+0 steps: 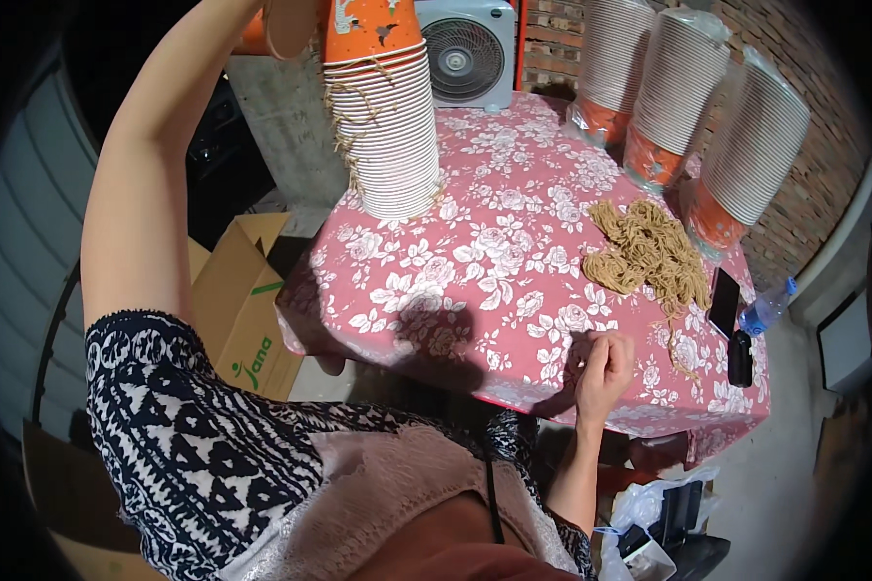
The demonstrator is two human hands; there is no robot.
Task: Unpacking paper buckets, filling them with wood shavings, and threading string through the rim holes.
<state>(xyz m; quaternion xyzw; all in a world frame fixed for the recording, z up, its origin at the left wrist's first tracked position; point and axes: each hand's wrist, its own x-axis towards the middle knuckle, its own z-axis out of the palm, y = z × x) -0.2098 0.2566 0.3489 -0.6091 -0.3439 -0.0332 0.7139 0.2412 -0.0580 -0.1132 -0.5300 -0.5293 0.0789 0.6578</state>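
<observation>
My left arm reaches up past the upper edge, so its hand is out of the picture. By the forearm, partly cut off, are an orange surface [252,37] and a rounded tan shape I cannot make out. Beside them stands a tall upside-down stack of paper buckets [389,136], white rims showing and an orange printed bucket on top; twine handles hang at its left side. My right hand [606,373] is closed over the table's near edge, its fingers curled; what they hold, if anything, is hidden. Farther in lies a tangled heap of tan twine cords [654,254].
The table wears a pink floral cloth [494,242]. Three plastic-wrapped bucket stacks [673,97] stand at the back right, a box fan [463,56] at the back. A phone [723,302], bottle [767,308] and black object [739,358] lie right. Below left sits an open carton [237,310].
</observation>
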